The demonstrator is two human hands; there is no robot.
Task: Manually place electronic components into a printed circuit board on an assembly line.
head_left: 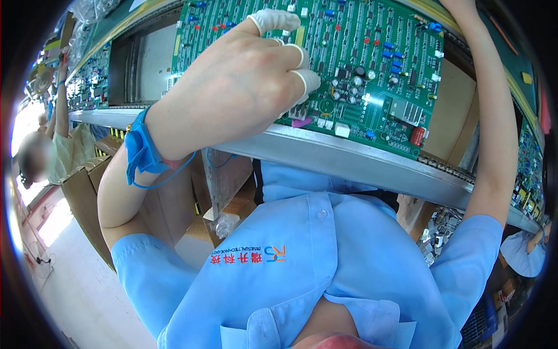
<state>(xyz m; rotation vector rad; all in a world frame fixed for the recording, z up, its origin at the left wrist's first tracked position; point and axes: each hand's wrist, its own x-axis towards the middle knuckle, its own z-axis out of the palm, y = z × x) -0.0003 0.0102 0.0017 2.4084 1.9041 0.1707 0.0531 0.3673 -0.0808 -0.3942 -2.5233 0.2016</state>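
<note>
A large green circuit board (372,70) lies across metal rails in front of me, crowded with blue, red, black and silver components. Over its left-middle part is my left hand (250,81), back upward, with white finger cots on its fingers. Its fingers are bent and closed near the board; the thumb and whatever is between the fingertips are hidden. A blue wrist strap (142,151) with a thin cord circles that wrist. Below the hand, a pink-purple part (301,123) sits at the board's near edge. My right hand (460,4) reaches past the far right, its fingers cut off by the upper edge.
A metal rail (349,154) runs along the near side. More boards stand on the line at left (90,81) and right (529,157). Cardboard boxes (87,198) are lower left; small metal parts (439,232) lie lower right. Other people (64,151) are at both sides.
</note>
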